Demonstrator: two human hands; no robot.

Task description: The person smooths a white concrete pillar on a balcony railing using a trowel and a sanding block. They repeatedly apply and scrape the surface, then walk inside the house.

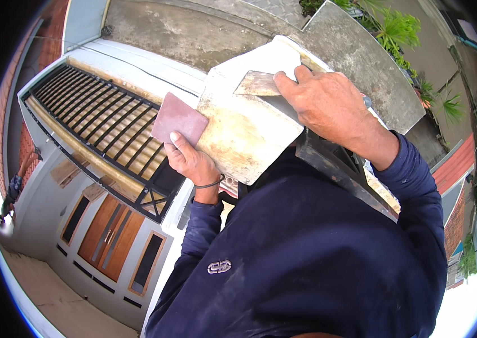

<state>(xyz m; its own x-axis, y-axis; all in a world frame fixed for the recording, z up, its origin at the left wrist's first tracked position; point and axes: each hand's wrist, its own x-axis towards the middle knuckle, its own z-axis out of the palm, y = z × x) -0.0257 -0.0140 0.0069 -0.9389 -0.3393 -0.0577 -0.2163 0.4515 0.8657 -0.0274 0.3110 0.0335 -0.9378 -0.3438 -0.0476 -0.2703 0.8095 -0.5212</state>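
A pillar top (244,138), white and weathered with yellowish-brown stains, lies in front of my body. My left hand (192,164) is closed on a flat maroon square (180,118), thumb on its face, beside the pillar top's left edge. Whether the square is sandpaper or a stiff plate cannot be made out. In my right hand (328,104) is a scraper with a wide, stained blade (257,83). Its blade lies low over the pillar top, seemingly against it; my fingers hide the rest of the tool.
A dark metal frame (328,163) stands between my body and the pillar top. Black railing bars (97,124) run along the left, above a house front with wooden doors (111,234). Concrete ledges (357,62) and green plants (399,31) lie beyond. Another person (13,194) is at the far left.
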